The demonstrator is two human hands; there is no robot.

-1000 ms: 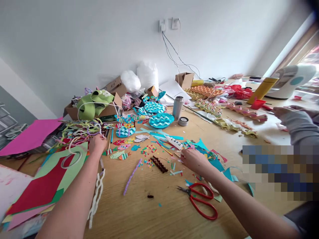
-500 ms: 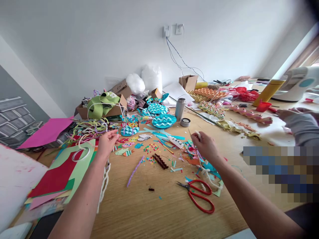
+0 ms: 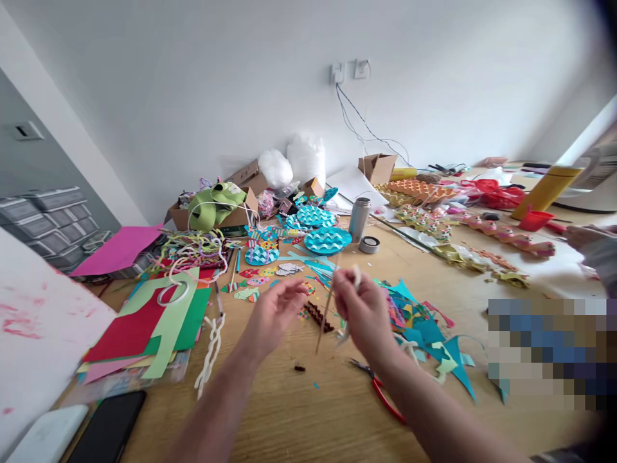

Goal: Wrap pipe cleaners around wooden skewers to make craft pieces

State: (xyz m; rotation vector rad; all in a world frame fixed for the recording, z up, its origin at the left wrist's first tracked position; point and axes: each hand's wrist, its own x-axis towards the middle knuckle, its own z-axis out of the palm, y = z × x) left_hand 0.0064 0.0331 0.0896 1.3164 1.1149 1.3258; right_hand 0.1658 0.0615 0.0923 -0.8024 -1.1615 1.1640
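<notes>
My right hand is closed around a thin wooden stick, which slants down toward the tabletop. A piece of white yarn sticks out of the same grip. My left hand hovers to its left, fingers curved and apart, with nothing visible in them. Between and beyond the hands lies a dark brown twisted strip. Red-handled scissors lie partly hidden under my right forearm. A braided white cord rests left of my left arm.
Coloured paper sheets, a phone and a white tape ring are at left. Blue paper scraps lie at right. Farther back stand a metal flask and blue wavy discs. Another person's sleeve shows at far right.
My left hand has moved right and nearer, leaving the braided cord. My right hand has come left and down with the stick and yarn. The purple twisted strip no longer shows. The view has shifted left.
</notes>
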